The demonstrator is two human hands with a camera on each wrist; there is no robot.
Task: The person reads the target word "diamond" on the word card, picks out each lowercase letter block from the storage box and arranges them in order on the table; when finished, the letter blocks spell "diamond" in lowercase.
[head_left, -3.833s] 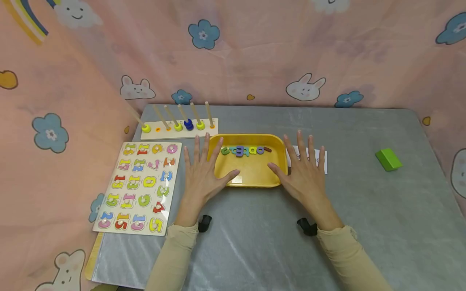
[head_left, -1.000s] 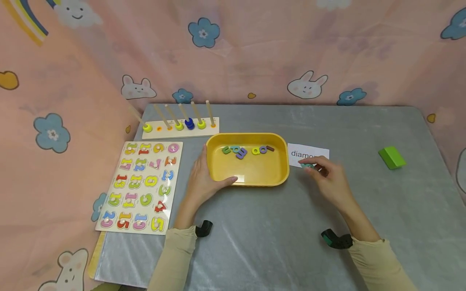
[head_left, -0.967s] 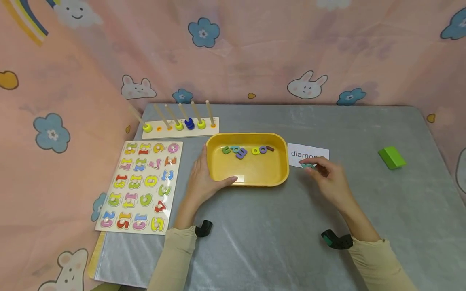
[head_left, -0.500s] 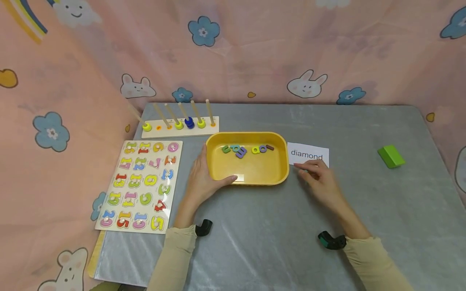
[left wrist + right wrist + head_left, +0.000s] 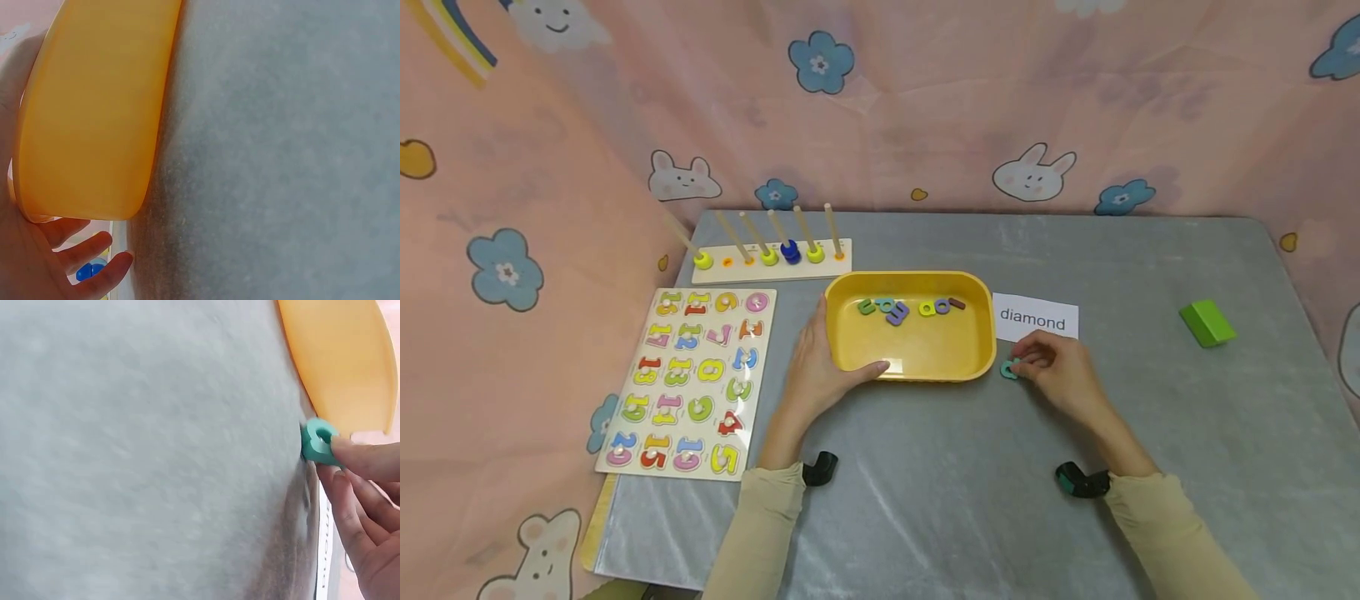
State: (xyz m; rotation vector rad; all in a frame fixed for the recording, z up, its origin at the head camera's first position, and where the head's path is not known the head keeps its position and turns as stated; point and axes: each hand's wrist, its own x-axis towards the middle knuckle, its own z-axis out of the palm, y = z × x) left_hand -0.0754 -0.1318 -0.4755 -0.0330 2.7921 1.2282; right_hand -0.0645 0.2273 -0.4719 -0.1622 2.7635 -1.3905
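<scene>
My left hand (image 5: 816, 358) holds the yellow tray (image 5: 917, 372) by its near left corner, thumb along the front rim and fingers down the left end. In the left wrist view, the bent fingers (image 5: 94, 253) show past the tray's end wall. My right hand (image 5: 1060, 371) pinches a teal toy letter (image 5: 1009, 369) between thumb and fingertips. That letter, thick with a hole through it, stands right at the tabletop in the right wrist view. Just beyond the right hand lies a white card (image 5: 1037, 315) printed "diamond". Several colored letters, among them a purple m (image 5: 897, 314), lie in the tray.
A number puzzle board (image 5: 688, 383) lies at the left. Behind it stands a peg board (image 5: 771, 265) with upright sticks and rings. A green block (image 5: 1207, 323) sits far right on the grey table (image 5: 925, 500). A patterned pink curtain (image 5: 910, 108) hangs behind.
Both hands were spread over the tray; the left then took hold of it. The right took a teal letter out and, since half a second ago, brought it below the card's left end.
</scene>
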